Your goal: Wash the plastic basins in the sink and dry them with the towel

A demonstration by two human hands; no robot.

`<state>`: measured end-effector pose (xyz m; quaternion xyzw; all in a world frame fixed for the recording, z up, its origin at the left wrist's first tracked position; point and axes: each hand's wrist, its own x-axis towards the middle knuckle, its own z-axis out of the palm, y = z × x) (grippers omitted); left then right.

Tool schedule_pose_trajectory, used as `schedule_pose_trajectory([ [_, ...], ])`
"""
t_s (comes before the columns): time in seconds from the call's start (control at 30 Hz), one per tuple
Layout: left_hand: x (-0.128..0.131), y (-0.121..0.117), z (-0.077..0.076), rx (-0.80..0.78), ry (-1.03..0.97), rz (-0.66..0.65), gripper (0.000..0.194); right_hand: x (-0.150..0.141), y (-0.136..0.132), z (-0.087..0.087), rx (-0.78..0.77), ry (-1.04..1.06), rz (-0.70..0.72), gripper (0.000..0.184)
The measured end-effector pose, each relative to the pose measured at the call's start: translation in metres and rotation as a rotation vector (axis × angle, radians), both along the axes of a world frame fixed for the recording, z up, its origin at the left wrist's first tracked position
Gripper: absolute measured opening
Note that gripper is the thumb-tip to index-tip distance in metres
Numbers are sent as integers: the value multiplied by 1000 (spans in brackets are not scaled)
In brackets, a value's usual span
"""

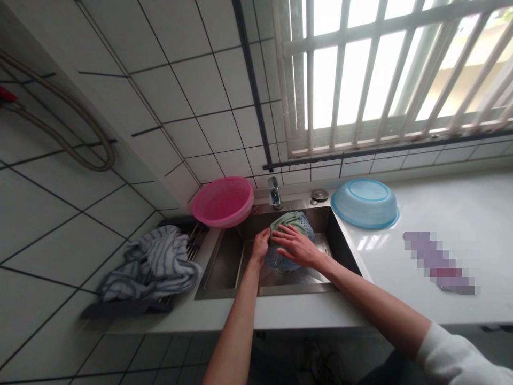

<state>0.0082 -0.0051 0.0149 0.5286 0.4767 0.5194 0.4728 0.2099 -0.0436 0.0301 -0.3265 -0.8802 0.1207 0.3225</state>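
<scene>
The right arm wore a loose white sleeve (460,355), plain on its visible surface, its soft cloth creased into shallow folds and ending well above the wrist. From that edge the slim right forearm (372,302) and right hand (296,246) were bare, as were the left forearm (239,315) and left hand (261,246).

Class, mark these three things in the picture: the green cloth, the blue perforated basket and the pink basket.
Green cloth (295,220): head view, on its upper folds.
Blue perforated basket (276,259): head view, on its lower side wall.
Pink basket (224,201): head view, on its inner wall.
</scene>
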Motion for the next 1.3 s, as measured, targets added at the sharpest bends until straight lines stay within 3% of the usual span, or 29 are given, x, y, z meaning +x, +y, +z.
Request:
schedule_pose_trajectory([
  [0.2, 0, -3, -2, -72, -28, -43, 54, 19, 14, -2, -54, 78, -211, 56],
  [0.43, 0, 3, -9, -41, 45, -121, 40, 5, 4, -2, -40, -48, -70, 53],
  [0.53, -4, 6, -8, 23, 167, 12, 27, -2, 2, -5, -24, -59, -45, 55],
  [0.63, -8, 8, -6, 66, 337, 172, 27, -12, -4, -8, 10, -73, 34, 57],
  [0.77, -10, 6, -7, -1, 366, 193, 32, -13, -4, -8, 15, -82, 109, 57],
  [0.97, -3, 7, -9, -12, 243, 120, 54, 5, 9, -7, -70, 1, -83, 54],
  [1.17, -5, 9, -13, 22, 235, 92, 55, -2, 5, -10, -36, -18, 12, 54],
  [1.3, -10, 9, -18, -11, 271, 80, 54, 19, 24, -26, -165, 33, -240, 53],
])
